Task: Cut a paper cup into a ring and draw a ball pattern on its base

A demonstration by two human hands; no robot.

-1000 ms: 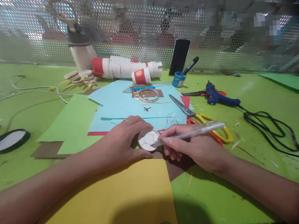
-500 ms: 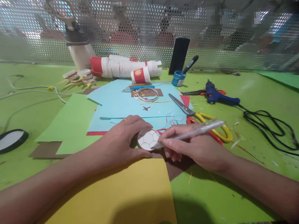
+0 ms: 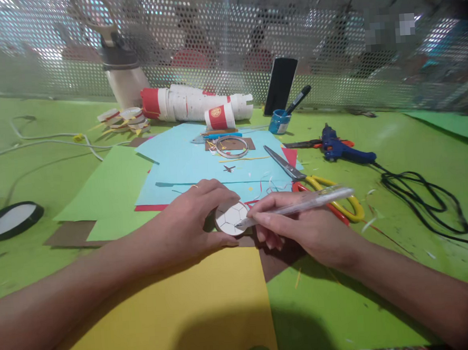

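A small white disc [image 3: 229, 215] with a football pattern of dark lines lies low in the middle, over brown paper [image 3: 279, 259]. My left hand [image 3: 199, 214] grips its left side, thumb at the near edge and fingers at the far edge. In my right hand [image 3: 288, 219] is a clear-barrelled pen [image 3: 318, 199], pinched between thumb and fingers. The pen's tip meets the disc's face near its lower middle. Yellow paper [image 3: 194, 304] spreads beneath my left wrist. Just beyond my right hand rest scissors [image 3: 317, 180] with red and yellow handles.
Light blue sheets [image 3: 202, 171] hold a ring [image 3: 232, 147] and paper scraps. To the right are a blue glue gun [image 3: 343, 147] with a coiled black cord and a blue paint jar [image 3: 279, 122]. Paper cups [image 3: 198, 104], a phone [image 3: 281, 86] and a bottle [image 3: 122, 71] stand before a perforated screen.
The pen tip has shifted slightly left and up on the disc, with my right hand moving a little along. My left hand stays in place.
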